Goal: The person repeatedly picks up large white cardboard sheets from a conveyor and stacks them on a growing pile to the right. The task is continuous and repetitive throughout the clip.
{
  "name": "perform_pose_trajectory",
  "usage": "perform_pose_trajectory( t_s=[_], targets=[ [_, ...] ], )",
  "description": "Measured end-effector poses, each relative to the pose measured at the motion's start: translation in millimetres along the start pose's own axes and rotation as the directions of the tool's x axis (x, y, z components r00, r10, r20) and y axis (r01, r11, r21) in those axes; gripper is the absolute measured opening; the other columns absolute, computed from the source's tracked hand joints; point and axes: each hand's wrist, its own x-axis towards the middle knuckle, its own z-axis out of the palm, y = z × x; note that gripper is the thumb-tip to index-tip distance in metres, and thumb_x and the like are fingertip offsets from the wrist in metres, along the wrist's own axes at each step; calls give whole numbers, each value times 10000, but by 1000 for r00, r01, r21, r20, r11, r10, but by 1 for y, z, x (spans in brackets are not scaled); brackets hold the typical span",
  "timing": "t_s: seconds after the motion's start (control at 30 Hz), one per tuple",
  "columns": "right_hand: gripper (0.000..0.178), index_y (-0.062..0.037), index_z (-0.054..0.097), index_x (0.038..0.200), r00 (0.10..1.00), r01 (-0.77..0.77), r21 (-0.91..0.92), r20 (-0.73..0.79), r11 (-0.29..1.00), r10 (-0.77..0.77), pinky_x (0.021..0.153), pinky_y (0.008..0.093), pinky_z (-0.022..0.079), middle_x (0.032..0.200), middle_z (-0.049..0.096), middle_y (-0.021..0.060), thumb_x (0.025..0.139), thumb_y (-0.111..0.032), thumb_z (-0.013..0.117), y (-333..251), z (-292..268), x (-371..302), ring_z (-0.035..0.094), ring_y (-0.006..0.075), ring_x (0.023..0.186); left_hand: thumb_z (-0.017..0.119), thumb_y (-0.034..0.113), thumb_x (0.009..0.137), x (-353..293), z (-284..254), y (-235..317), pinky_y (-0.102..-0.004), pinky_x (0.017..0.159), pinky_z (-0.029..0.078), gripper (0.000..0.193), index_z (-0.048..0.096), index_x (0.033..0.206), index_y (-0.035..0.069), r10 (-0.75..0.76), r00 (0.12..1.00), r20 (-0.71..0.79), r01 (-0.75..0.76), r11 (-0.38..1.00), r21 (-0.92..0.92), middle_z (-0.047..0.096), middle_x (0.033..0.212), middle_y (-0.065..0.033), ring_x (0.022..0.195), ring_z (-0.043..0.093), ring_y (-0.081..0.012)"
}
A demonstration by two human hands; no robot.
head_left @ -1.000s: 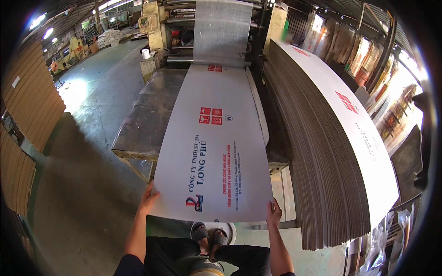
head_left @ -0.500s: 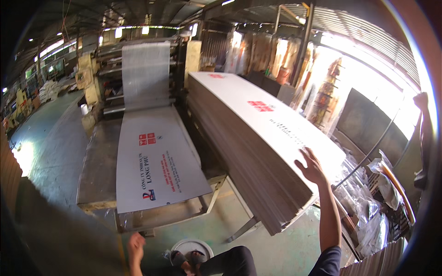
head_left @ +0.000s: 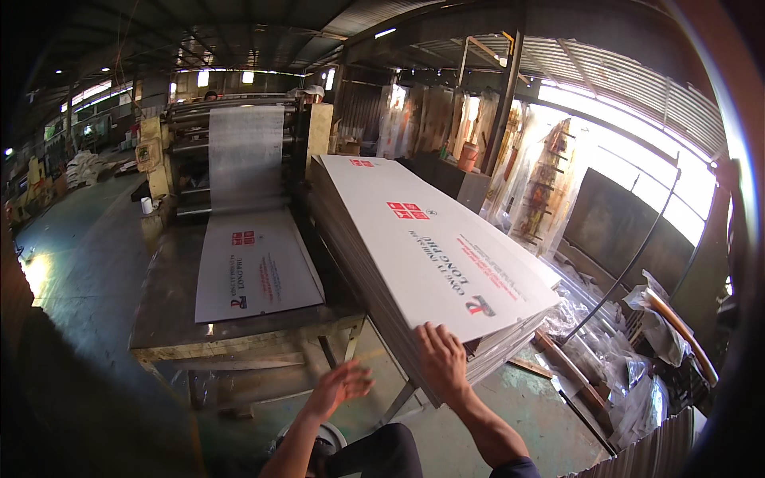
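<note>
My right hand [head_left: 443, 357] is at the near corner of the top printed sheet [head_left: 374, 231], a white panel with red squares and dark lettering. Its fingers bend over the sheet's edge and the thumb is hidden. A dark gap shows under that edge, beside the hand. Below the top sheet lies a tall stack of similar sheets [head_left: 358, 279]. My left hand [head_left: 341, 387] hovers in front of the machine table, fingers outstretched, slightly blurred, holding nothing. On that table another printed sheet [head_left: 275, 279] lies under the clear film coming from the rollers.
A roller machine [head_left: 183, 147] with a hanging film [head_left: 245, 155] stands ahead, above its metal table [head_left: 171, 319]. Crumpled clear plastic [head_left: 613, 358] lies right of the stack. A dark board [head_left: 637, 211] leans behind it. A round stool or lid [head_left: 331, 434] is near my feet.
My right hand has slid from the stack's right side to the top sheet's near corner. My left hand has risen and moved right. The sheet on the machine table sits farther from me.
</note>
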Motion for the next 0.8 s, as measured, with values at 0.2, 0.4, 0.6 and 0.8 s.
perform_pose_trajectory(
  t_s=[0.2, 0.4, 0.6, 0.8],
  targets=[
    [483, -216, 580, 1261, 893, 225, 512, 231, 829, -386, 1096, 548, 256, 1311, 550, 37, 812, -360, 684, -42, -90, -66, 481, 262, 1240, 620, 209, 913, -23, 29, 40, -257, 624, 486, 347, 558, 1169, -16, 12, 997, -82, 25, 901, 432, 645, 951, -67, 776, 617, -122],
    [744, -49, 452, 1344, 821, -509, -308, 107, 804, 561, 1077, 503, 277, 1417, 391, 250, 710, -321, 731, 73, -109, -138, 380, 409, 1300, 670, 182, 883, -133, -81, 19, -286, 780, 501, 449, 507, 1269, 20, -209, 867, -452, 370, 877, 305, 611, 1082, -67, 945, 598, -140],
    [904, -25, 366, 1416, 566, -759, -123, 363, 640, 740, 986, 493, 408, 1344, 482, 263, 760, -540, 716, 29, -97, -217, 478, 465, 1201, 657, 95, 877, -247, -133, -78, -328, 921, 467, 524, 453, 1358, 63, -15, 867, -498, 135, 969, 206, 582, 1213, -56, 1088, 570, -174],
    [731, -82, 484, 1337, 518, -789, 220, 739, 573, 431, 825, 434, 503, 1027, 671, 197, 711, -297, 794, 13, 24, -213, 652, 357, 949, 604, 27, 871, -335, -154, -42, -340, 1010, 394, 720, 245, 1492, 86, 221, 711, -668, 26, 940, 339, 532, 1313, -66, 1213, 476, -179]
  ],
)
